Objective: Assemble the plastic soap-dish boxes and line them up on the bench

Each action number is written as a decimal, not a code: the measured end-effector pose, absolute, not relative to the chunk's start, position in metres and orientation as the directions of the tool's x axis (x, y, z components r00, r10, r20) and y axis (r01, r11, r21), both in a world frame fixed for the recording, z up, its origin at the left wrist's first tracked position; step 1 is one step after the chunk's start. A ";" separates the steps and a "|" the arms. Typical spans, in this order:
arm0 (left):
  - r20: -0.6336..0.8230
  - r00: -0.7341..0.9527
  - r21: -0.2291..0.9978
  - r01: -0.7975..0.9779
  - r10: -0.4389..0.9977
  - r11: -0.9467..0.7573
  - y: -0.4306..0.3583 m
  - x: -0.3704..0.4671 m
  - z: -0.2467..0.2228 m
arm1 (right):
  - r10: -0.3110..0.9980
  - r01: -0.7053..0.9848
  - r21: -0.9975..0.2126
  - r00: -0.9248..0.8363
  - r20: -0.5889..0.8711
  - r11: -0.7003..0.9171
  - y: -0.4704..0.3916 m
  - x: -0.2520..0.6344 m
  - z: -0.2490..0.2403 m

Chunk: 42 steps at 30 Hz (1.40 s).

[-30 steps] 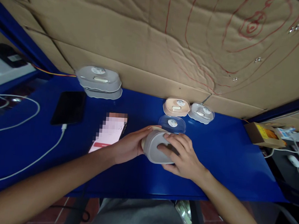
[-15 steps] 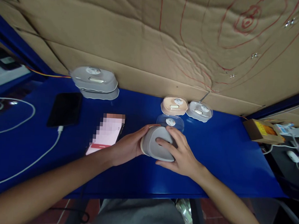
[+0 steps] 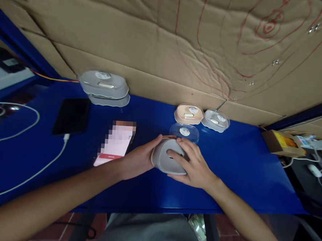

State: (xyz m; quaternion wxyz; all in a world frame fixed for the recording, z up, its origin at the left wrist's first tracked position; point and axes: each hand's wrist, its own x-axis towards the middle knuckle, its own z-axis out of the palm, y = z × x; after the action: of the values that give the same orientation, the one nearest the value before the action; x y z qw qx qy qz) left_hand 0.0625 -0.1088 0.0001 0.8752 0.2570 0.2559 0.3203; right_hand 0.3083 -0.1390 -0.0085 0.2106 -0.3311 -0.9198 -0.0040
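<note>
Between my two hands is a grey oval plastic container (image 3: 165, 157), held tilted above the table with a cream-coloured rim on its left side. My left hand (image 3: 141, 157) wraps round its left side, thumb along the top edge. On the other side, my right hand (image 3: 195, 164) grips it, one finger lying across the grey face. A small dark spot shows by that fingertip; I cannot make out what it is. Just beyond my hands lies a clear lid (image 3: 191, 131) with a round white sticker.
Behind the lid stand a peach lidded container (image 3: 181, 118) and a grey one (image 3: 213, 125). More grey lidded containers (image 3: 105, 90) are stacked at the back left. A lit phone (image 3: 117, 141) and a dark phone (image 3: 71, 115) on a white cable lie left. A cardboard box (image 3: 272, 142) sits right.
The grey container has turned slightly in my hands, and its grey face shows a little more toward me. The whole view has shifted slightly. Both hands keep their hold.
</note>
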 end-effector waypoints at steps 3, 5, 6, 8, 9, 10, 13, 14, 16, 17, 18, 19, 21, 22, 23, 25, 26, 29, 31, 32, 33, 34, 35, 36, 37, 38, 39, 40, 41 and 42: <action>-0.266 0.676 0.626 -0.421 0.687 0.656 -0.111 0.062 0.000 | 0.596 0.615 -0.104 -0.686 0.417 0.781 -0.140 0.305 -0.009; -0.280 0.667 0.632 -0.413 0.690 0.656 -0.112 0.063 -0.001 | 0.607 0.618 -0.125 -0.679 0.412 0.776 -0.139 0.305 -0.010; -0.297 0.658 0.629 -0.409 0.692 0.660 -0.111 0.063 -0.002 | 0.617 0.610 -0.160 -0.680 0.395 0.776 -0.138 0.306 -0.011; -0.351 0.629 0.611 -0.408 0.694 0.678 -0.109 0.063 -0.003 | 0.643 0.582 -0.276 -0.680 0.352 0.765 -0.134 0.311 -0.014; -0.385 0.606 0.598 -0.411 0.696 0.688 -0.108 0.063 -0.004 | 0.661 0.568 -0.339 -0.671 0.336 0.750 -0.130 0.315 -0.015; -0.421 0.575 0.585 -0.419 0.701 0.695 -0.106 0.063 -0.004 | 0.681 0.563 -0.391 -0.656 0.324 0.728 -0.126 0.319 -0.017; -0.510 0.457 0.575 -0.450 0.729 0.683 -0.100 0.062 -0.002 | 0.766 0.638 -0.431 -0.584 0.270 0.638 -0.113 0.331 -0.021; -0.524 0.424 0.583 -0.454 0.739 0.674 -0.098 0.061 -0.001 | 0.789 0.678 -0.410 -0.565 0.241 0.610 -0.109 0.334 -0.020; -0.535 0.391 0.599 -0.450 0.749 0.662 -0.097 0.061 0.001 | 0.817 0.740 -0.351 -0.546 0.183 0.573 -0.105 0.339 -0.017; -0.536 0.386 0.602 -0.449 0.751 0.660 -0.096 0.061 0.002 | 0.820 0.755 -0.325 -0.549 0.161 0.569 -0.104 0.340 -0.015; -0.536 0.383 0.604 -0.448 0.752 0.659 -0.096 0.061 0.003 | 0.817 0.760 -0.306 -0.559 0.142 0.573 -0.105 0.342 -0.012; -0.537 0.380 0.606 -0.447 0.753 0.658 -0.097 0.061 0.003 | 0.814 0.763 -0.293 -0.567 0.127 0.577 -0.106 0.343 -0.008; -0.540 0.376 0.611 -0.439 0.753 0.658 -0.098 0.061 0.002 | 0.817 0.771 -0.281 -0.566 0.110 0.571 -0.110 0.346 -0.002; -0.539 0.373 0.619 -0.432 0.755 0.656 -0.098 0.061 0.002 | 0.823 0.778 -0.278 -0.557 0.110 0.563 -0.111 0.347 0.001; -0.537 0.371 0.628 -0.424 0.758 0.653 -0.099 0.061 0.001 | 0.830 0.784 -0.278 -0.546 0.116 0.554 -0.112 0.349 0.003; -0.531 0.374 0.635 -0.418 0.761 0.649 -0.099 0.061 -0.001 | 0.834 0.783 -0.295 -0.541 0.112 0.548 -0.112 0.354 0.005; -0.530 0.375 0.634 -0.421 0.761 0.649 -0.099 0.061 -0.001 | 0.830 0.775 -0.311 -0.549 0.098 0.549 -0.112 0.356 0.006; -0.535 0.379 0.617 -0.436 0.755 0.655 -0.098 0.061 -0.003 | 0.821 0.763 -0.339 -0.569 0.052 0.550 -0.108 0.363 0.005; -0.538 0.379 0.610 -0.442 0.753 0.658 -0.097 0.061 -0.003 | 0.832 0.782 -0.314 -0.552 0.051 0.538 -0.107 0.368 0.003; -0.541 0.379 0.606 -0.444 0.751 0.660 -0.096 0.061 -0.003 | 0.844 0.799 -0.296 -0.534 0.054 0.524 -0.106 0.370 0.002; -0.543 0.380 0.603 -0.445 0.749 0.663 -0.096 0.061 -0.004 | 0.857 0.816 -0.277 -0.513 0.056 0.507 -0.106 0.371 0.000; -0.546 0.385 0.598 -0.443 0.744 0.668 -0.096 0.061 -0.004 | 0.869 0.834 -0.259 -0.491 0.055 0.487 -0.106 0.372 -0.001; -0.549 0.396 0.591 -0.439 0.736 0.677 -0.096 0.061 -0.004 | 0.881 0.849 -0.243 -0.470 0.056 0.469 -0.106 0.373 -0.003; -0.552 0.411 0.583 -0.432 0.726 0.688 -0.096 0.061 -0.004 | 0.889 0.860 -0.230 -0.455 0.060 0.455 -0.106 0.374 -0.004; -0.554 0.428 0.574 -0.425 0.714 0.700 -0.096 0.061 -0.005 | 0.893 0.865 -0.223 -0.446 0.066 0.449 -0.106 0.374 -0.005; -0.556 0.444 0.566 -0.418 0.703 0.711 -0.097 0.061 -0.005 | 0.893 0.865 -0.226 -0.444 0.070 0.448 -0.105 0.374 -0.005; -0.558 0.458 0.558 -0.410 0.692 0.722 -0.097 0.061 -0.005 | 0.893 0.861 -0.240 -0.445 0.067 0.448 -0.105 0.373 -0.005; -0.560 0.469 0.550 -0.406 0.683 0.730 -0.097 0.062 -0.005 | 0.894 0.857 -0.263 -0.444 0.063 0.444 -0.104 0.373 -0.004; -0.560 0.478 0.543 -0.405 0.677 0.735 -0.097 0.062 -0.005 | 0.897 0.853 -0.287 -0.437 0.060 0.435 -0.104 0.373 -0.002; -0.556 0.488 0.536 -0.408 0.673 0.739 -0.097 0.062 -0.004 | 0.903 0.852 -0.309 -0.426 0.063 0.423 -0.104 0.372 0.000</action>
State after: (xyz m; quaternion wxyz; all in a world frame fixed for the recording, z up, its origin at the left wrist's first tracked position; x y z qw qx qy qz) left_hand 0.0619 -0.0973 -0.0045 0.8460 0.1685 0.3923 0.3194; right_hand 0.3721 -0.1038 0.0003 0.1104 -0.5245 -0.8363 0.1157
